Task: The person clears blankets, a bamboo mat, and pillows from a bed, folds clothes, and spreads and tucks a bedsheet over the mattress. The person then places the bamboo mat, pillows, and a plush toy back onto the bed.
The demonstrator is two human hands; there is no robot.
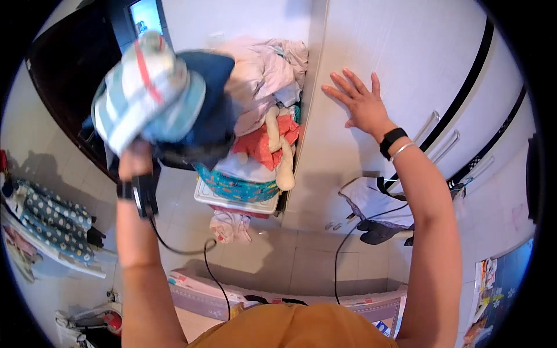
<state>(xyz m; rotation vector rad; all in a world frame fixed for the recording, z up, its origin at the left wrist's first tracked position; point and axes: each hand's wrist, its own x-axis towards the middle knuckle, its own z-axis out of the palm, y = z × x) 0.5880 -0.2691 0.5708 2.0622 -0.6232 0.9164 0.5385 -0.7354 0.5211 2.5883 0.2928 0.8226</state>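
Observation:
My left hand (136,158) is raised at the left and closed around bunched clothes. Uppermost in the bundle is a pale checked garment (139,93) with a red stripe, blurred by motion, and dark blue clothing (212,87) hangs beside it. The cloth hides most of those fingers. On the right, my right hand (361,105) lies against the white wardrobe (360,46), its fingers spread and nothing in them. Between the hands, a heap of pink bedding (261,78) rises behind a coral-red cloth (261,142) and a beige plush-like item (284,165).
A teal patterned bundle (232,187) rests on a white storage box (255,207), with pink cloth (229,226) on the floor before it. Dotted clothing (55,217) hangs at the left. A white bag-like item (377,200) is below the wardrobe handles. Black cables run from both wrists.

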